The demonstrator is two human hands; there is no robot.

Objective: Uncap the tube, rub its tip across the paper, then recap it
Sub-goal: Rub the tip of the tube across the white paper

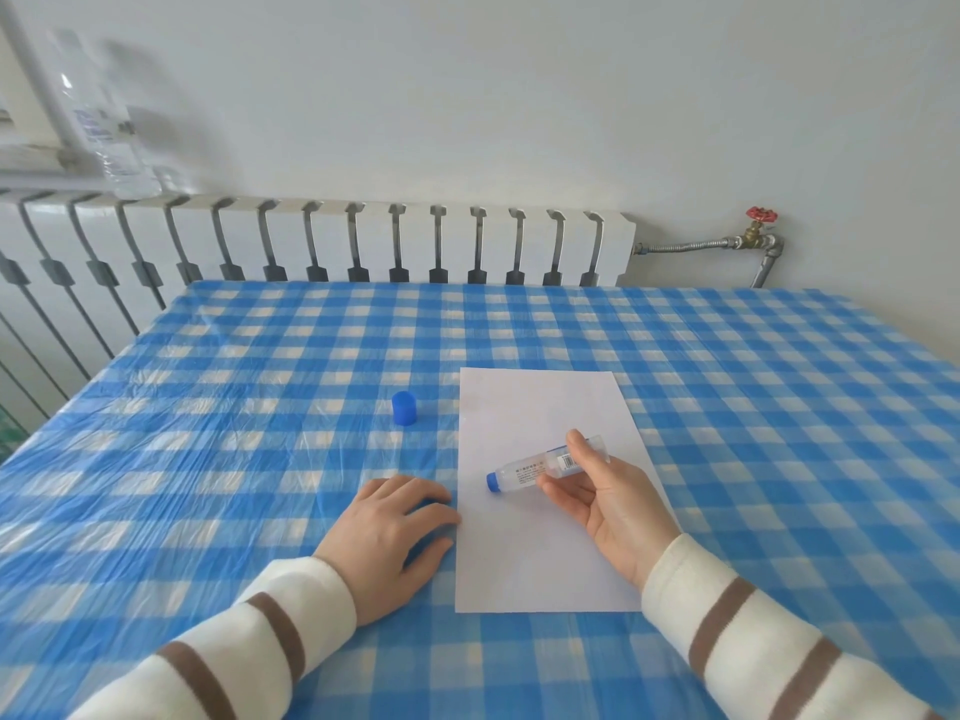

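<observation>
The right hand (613, 504) pinches the clear tube (540, 466) between thumb and fingers over the middle of the white paper (540, 553), the tube slanting down to the left so its blue tip (492, 482) touches or nearly touches the sheet. The left hand (395, 532) rests on the checked surface (208, 459) with fingers relaxed, fingertips at the paper's left edge. The blue cap (404, 407) stands apart, left of the paper's upper corner. A white radiator (332, 241) lines the wall behind.
</observation>
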